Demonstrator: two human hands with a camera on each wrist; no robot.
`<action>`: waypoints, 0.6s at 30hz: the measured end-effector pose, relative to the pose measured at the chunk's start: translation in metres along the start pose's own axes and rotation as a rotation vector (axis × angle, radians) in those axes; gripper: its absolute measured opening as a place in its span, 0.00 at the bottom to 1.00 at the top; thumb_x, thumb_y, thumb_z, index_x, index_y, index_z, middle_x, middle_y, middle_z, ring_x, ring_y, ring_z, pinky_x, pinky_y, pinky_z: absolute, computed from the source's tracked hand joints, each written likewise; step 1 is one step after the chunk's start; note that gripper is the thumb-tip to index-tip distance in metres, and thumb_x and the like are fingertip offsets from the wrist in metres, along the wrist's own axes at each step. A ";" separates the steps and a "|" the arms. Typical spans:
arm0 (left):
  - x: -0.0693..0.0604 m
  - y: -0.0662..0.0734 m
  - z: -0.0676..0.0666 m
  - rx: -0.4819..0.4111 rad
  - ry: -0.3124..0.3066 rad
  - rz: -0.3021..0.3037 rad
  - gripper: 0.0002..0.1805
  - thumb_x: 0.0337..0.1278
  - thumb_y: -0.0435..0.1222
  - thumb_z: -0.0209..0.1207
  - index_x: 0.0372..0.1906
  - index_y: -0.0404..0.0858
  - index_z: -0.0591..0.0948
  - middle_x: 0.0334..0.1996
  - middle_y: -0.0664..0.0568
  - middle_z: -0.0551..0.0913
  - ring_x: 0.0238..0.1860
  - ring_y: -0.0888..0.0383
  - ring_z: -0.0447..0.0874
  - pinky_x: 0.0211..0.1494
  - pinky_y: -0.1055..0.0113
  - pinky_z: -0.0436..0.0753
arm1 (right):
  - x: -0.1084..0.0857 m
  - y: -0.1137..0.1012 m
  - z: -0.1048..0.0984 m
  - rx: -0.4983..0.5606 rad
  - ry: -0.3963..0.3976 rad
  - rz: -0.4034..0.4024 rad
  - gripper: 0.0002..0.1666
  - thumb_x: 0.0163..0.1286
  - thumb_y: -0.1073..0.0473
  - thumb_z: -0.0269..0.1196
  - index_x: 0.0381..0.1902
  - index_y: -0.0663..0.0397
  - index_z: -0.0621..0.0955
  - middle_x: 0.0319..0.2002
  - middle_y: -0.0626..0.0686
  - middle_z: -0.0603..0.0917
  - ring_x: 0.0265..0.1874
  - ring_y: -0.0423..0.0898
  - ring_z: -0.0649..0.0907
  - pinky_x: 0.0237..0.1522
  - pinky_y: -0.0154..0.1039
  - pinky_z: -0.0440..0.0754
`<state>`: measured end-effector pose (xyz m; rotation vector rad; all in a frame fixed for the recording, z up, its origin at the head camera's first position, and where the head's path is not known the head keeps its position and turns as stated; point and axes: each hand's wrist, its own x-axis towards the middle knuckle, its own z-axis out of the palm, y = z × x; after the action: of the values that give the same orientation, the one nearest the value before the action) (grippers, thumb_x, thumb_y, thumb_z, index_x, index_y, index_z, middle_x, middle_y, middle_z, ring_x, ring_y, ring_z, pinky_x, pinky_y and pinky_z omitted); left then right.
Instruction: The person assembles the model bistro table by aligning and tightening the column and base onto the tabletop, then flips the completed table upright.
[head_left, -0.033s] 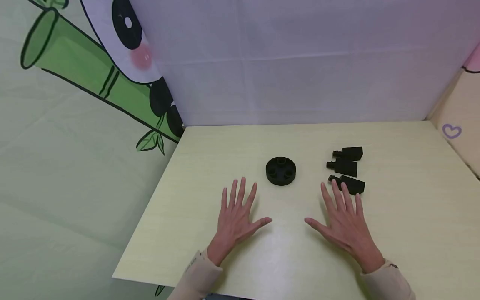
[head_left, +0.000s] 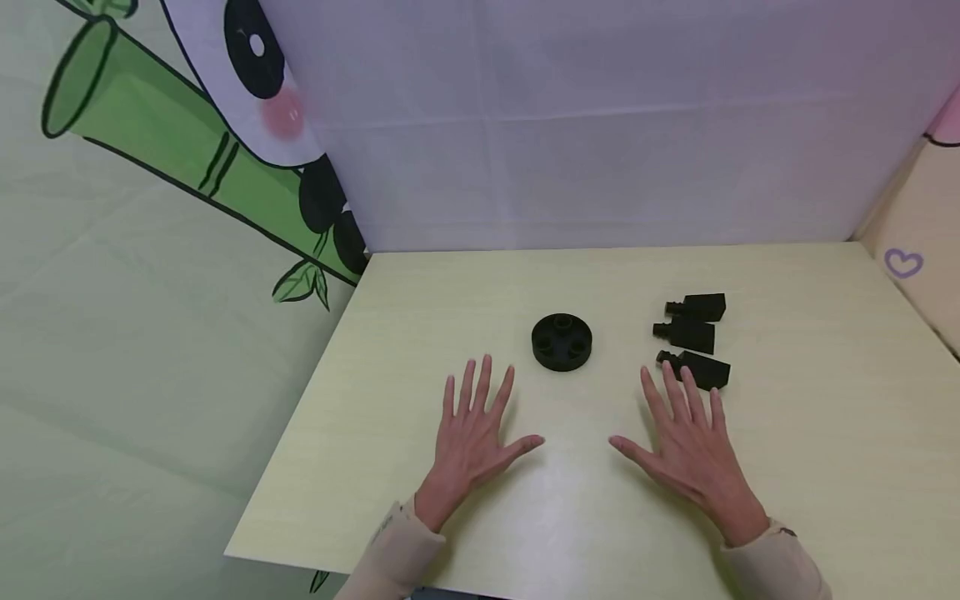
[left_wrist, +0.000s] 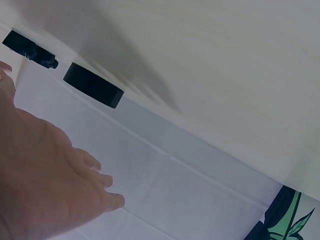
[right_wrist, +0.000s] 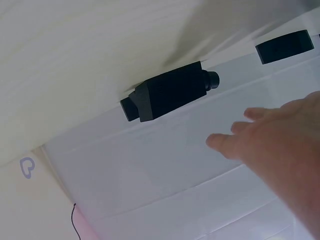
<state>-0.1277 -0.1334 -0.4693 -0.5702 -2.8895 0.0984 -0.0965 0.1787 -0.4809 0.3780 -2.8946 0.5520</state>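
Three boxy black plastic-looking pieces (head_left: 692, 336) sit right of a round black plastic-looking disc (head_left: 562, 343) on the pale tabletop (head_left: 390, 400). Left hand (head_left: 470, 446) and right hand (head_left: 690, 454) both spread, gripping nothing. Probably light, stiff, bit slick; I'd pinch flat sides, or disc's rim.

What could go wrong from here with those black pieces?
The right hand overlaps the nearest block in the head view, so moving that hand might nudge it. The middle block lies close to the far block, so grabbing either could disturb the other.
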 end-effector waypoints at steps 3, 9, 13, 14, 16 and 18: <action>-0.002 0.000 -0.001 -0.002 0.002 0.002 0.58 0.58 0.77 0.50 0.84 0.49 0.52 0.83 0.41 0.44 0.82 0.42 0.39 0.79 0.42 0.44 | -0.001 -0.001 -0.001 0.004 -0.012 -0.005 0.60 0.69 0.25 0.58 0.84 0.53 0.53 0.81 0.65 0.51 0.80 0.65 0.47 0.73 0.71 0.39; 0.011 -0.003 -0.004 -0.072 -0.030 0.022 0.61 0.58 0.75 0.53 0.85 0.45 0.47 0.83 0.41 0.44 0.82 0.42 0.41 0.79 0.42 0.43 | 0.002 0.010 -0.015 0.095 0.036 0.001 0.54 0.74 0.32 0.59 0.84 0.51 0.51 0.79 0.66 0.52 0.78 0.67 0.49 0.69 0.73 0.44; 0.043 -0.009 0.001 -0.208 -0.078 0.032 0.65 0.58 0.73 0.58 0.84 0.39 0.44 0.82 0.39 0.49 0.81 0.42 0.47 0.79 0.43 0.48 | 0.011 0.031 -0.026 0.163 0.093 0.078 0.50 0.76 0.38 0.60 0.81 0.60 0.55 0.74 0.72 0.56 0.70 0.76 0.56 0.59 0.76 0.52; 0.053 -0.011 0.003 -0.262 -0.094 0.032 0.65 0.58 0.71 0.60 0.84 0.38 0.43 0.81 0.39 0.51 0.81 0.42 0.49 0.79 0.44 0.50 | 0.014 0.037 -0.028 0.172 0.093 0.106 0.49 0.77 0.39 0.60 0.80 0.62 0.55 0.72 0.73 0.57 0.68 0.77 0.56 0.57 0.77 0.53; 0.073 -0.015 0.008 -0.386 -0.130 0.025 0.66 0.57 0.68 0.64 0.84 0.37 0.42 0.81 0.39 0.54 0.80 0.43 0.53 0.79 0.47 0.54 | 0.019 0.050 -0.031 0.176 0.075 0.156 0.49 0.77 0.41 0.61 0.79 0.65 0.56 0.70 0.75 0.57 0.65 0.79 0.57 0.54 0.77 0.55; 0.092 -0.019 0.015 -0.527 -0.176 0.014 0.67 0.56 0.65 0.68 0.84 0.37 0.42 0.80 0.39 0.55 0.79 0.43 0.55 0.78 0.49 0.57 | 0.025 0.062 -0.032 0.174 0.036 0.204 0.49 0.77 0.42 0.61 0.78 0.68 0.55 0.68 0.78 0.56 0.63 0.81 0.57 0.53 0.77 0.56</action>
<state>-0.2210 -0.1161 -0.4662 -0.6912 -3.0805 -0.6593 -0.1338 0.2416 -0.4671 0.0934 -2.8761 0.8370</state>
